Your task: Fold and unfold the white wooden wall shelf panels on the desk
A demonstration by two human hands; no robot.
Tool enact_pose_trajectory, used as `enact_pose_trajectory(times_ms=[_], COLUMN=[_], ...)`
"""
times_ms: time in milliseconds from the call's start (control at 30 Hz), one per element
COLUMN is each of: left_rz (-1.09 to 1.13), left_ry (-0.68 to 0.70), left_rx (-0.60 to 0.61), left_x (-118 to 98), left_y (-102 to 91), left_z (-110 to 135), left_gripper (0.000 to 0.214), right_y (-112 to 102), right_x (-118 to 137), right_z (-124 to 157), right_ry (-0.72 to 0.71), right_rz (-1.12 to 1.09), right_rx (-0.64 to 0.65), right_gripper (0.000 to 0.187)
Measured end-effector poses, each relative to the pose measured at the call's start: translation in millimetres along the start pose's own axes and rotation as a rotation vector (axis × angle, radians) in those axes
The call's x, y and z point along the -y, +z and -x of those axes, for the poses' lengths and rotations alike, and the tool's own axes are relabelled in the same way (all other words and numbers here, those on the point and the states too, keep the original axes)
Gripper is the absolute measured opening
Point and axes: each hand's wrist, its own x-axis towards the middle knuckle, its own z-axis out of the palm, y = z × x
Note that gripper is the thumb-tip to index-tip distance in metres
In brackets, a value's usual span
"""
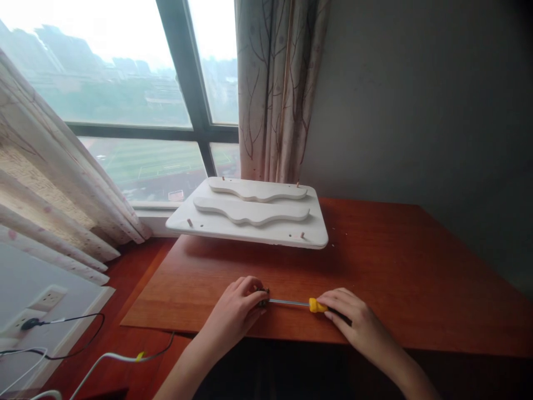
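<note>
My right hand (353,316) is closed round the yellow-and-black handle of a screwdriver (291,303), whose metal shaft points left. At the tip of that shaft, my left hand (239,305) has its fingers closed on several small dark metal pieces (263,297), which look like screws or bolts; the fingers partly cover them. Both hands are low over the front part of the wooden table. Beyond them lies a white board (258,232) with short wooden dowels standing up from its corners. Two white wavy-edged rails (254,212) rest flat on it.
The reddish-brown table (395,266) has its front edge just below my hands. Tiny light bits lie right of the board. A window (137,100) and curtains (283,89) stand behind. At lower left, a black plug (31,324) sits in a wall socket, with cables hanging near the table.
</note>
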Motion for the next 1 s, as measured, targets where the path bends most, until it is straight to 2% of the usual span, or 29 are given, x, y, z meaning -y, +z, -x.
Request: enact_pose_trajectory(times_ms=[200, 600, 833, 1000], left_rz=[0.002, -0.031, -0.092, -0.155], left_ry=[-0.014, -0.043, -0.051, -0.071], left_rx=[-0.001, 0.000, -0.057, -0.076], left_x=[-3, 3, 20, 43], left_y=[0.4, -2.0, -6.6, -18.2], left_z=[-1, 5, 9, 12], left_gripper=[0.019, 0.018, 0.017, 0.018], right_y=[-3, 9, 25, 39], right_x=[-2, 10, 18, 28], right_z=[4, -8, -23, -50], right_ry=[0.008, -0.009, -0.037, -0.074], right_rz=[0.011, 0.045, 0.057, 0.051], right_rx=[0.009, 0.019, -0.029, -0.056], right_gripper=[0.029, 0.030, 0.030, 0.027])
